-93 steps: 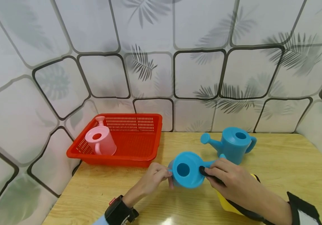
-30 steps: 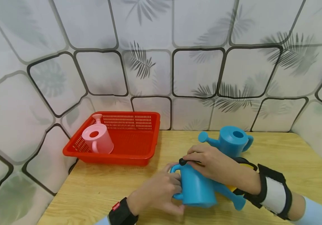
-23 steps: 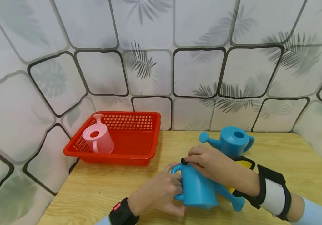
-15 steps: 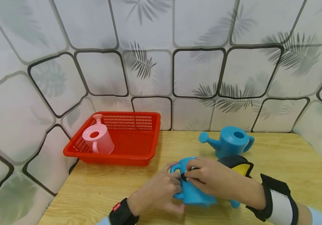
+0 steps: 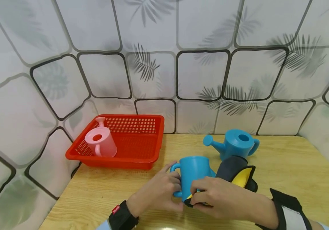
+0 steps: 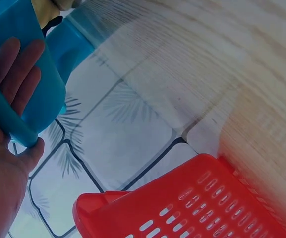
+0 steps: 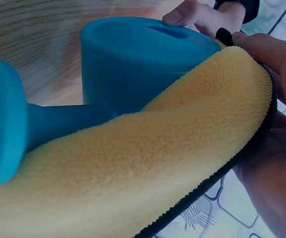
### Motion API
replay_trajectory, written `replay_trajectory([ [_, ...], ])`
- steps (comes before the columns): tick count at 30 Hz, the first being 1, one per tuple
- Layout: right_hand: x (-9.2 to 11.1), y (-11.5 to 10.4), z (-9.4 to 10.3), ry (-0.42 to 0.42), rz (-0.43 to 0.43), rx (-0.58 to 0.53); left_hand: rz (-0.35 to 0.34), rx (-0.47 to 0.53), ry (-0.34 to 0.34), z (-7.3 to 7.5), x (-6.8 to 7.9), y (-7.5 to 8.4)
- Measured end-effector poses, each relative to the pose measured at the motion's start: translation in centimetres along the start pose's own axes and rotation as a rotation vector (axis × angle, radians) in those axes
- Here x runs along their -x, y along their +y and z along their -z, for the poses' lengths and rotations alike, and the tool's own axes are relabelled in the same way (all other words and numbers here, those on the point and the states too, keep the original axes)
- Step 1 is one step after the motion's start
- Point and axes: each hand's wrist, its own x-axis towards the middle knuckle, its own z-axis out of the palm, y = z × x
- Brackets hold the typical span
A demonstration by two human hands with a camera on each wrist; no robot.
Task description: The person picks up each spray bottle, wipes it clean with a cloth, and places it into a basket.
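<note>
My left hand (image 5: 161, 188) grips a blue toy watering can (image 5: 194, 167) by its handle, some fingers spread against the body in the left wrist view. The can is tipped, its side facing up in the head view. My right hand (image 5: 219, 196) pinches a yellow and black cloth (image 5: 240, 179) between thumb and fingers, at the can's near edge. In the right wrist view the cloth's fuzzy yellow face (image 7: 182, 134) lies along the can's side and spout. The can's top opening (image 7: 167, 32) shows there, near the left thumb; the head view hides it.
A second blue watering can (image 5: 236, 143) stands just behind the cloth, its spout pointing left. At the back left, a red plastic basket (image 5: 141, 163) holds a pink watering can (image 5: 102, 143). The wooden table (image 5: 291, 172) ends at a patterned backdrop (image 5: 199, 76).
The can has turned from opening towards the head camera to side up. Over the last second my right hand has drawn the cloth from the can's far edge to its near edge.
</note>
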Motion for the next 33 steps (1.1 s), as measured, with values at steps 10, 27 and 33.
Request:
replay_trajectory([
  [10,0.2,-0.2,-0.1,0.007,-0.019,0.023,0.002,0.003,-0.009,0.0,0.1,-0.2],
  [27,0.6,1.2,0.7,0.098,-0.039,0.077,-0.047,0.025,-0.018,0.3,0.0,0.5],
  [33,0.9,2.2,1.2,0.172,-0.140,0.145,-0.070,-0.007,-0.066,0.1,0.0,1.3],
])
